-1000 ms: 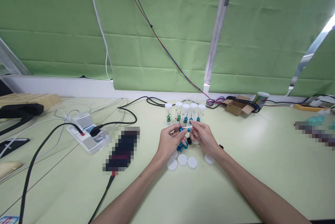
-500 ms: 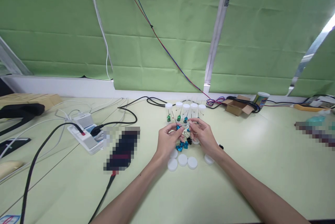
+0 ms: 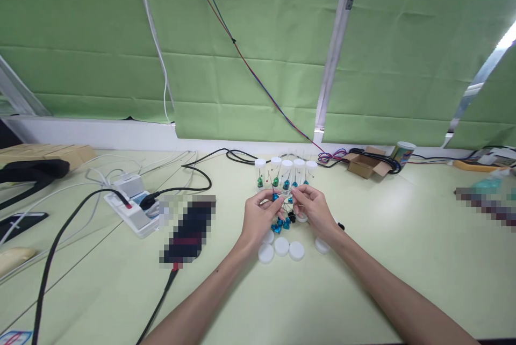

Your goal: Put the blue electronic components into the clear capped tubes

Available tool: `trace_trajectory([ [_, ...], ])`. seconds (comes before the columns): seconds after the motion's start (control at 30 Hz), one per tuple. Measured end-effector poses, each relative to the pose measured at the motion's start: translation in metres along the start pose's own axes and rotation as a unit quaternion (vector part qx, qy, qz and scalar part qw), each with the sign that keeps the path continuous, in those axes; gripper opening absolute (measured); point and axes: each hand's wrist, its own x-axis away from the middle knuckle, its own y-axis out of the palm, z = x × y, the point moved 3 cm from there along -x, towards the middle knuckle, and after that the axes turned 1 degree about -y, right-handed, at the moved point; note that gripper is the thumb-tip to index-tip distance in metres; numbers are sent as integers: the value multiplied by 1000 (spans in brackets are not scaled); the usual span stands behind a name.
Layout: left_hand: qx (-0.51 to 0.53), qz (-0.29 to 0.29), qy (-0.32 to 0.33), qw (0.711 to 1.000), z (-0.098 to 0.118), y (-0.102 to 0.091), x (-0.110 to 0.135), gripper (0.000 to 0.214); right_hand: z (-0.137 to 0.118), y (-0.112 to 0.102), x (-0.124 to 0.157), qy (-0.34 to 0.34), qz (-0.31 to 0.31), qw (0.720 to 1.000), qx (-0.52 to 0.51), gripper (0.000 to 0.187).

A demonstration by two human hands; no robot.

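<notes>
My left hand (image 3: 261, 217) pinches a small blue part with thin wire legs (image 3: 276, 197), which looks like an electronic component. The fingertips of my right hand (image 3: 316, 209) are closed at the end of one thin leg, close beside the left fingers. Just below lie several loose blue parts (image 3: 278, 227) and a black piece (image 3: 292, 217), partly hidden by the hands. Behind the hands stand several clear vials with white caps (image 3: 260, 163), with green and blue legged parts inside. Nearer me, several round white lids (image 3: 296, 251) lie flat, one partly beneath my right wrist.
Left of my arm are a blurred dark device (image 3: 189, 232) on a cable and a white power strip (image 3: 135, 210) with plugs. An open cardboard box (image 3: 365, 165) and a canister (image 3: 403, 154) stand at the back right. Black cables (image 3: 209, 175) run along the back.
Both hands stay almost in place. The blue part and its legs have shifted and turned slightly between the fingers.
</notes>
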Motion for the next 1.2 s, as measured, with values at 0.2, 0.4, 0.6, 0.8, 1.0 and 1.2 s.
trace_trajectory([
  [0.2,-14,-8,19,1000,0,0,-1,30,0,1,0,8,-5,1000,-7,34],
  [0.4,-59,-5,41,997,4,1,2,27,-1,1,1,21,4,1000,-15,35],
  [0.6,-73,-6,42,996,5,2,3,26,-1,1,0,18,8,999,-33,32],
  [0.8,-66,-12,40,997,5,2,2,26,-1,2,0,19,8,999,-34,33],
  [1.0,-11,1,10,1000,2,0,-1,28,-6,4,2,18,2,1000,-10,34],
  [1.2,29,27,-6,999,0,-3,-2,35,-6,2,2,-2,-7,1000,6,33],
])
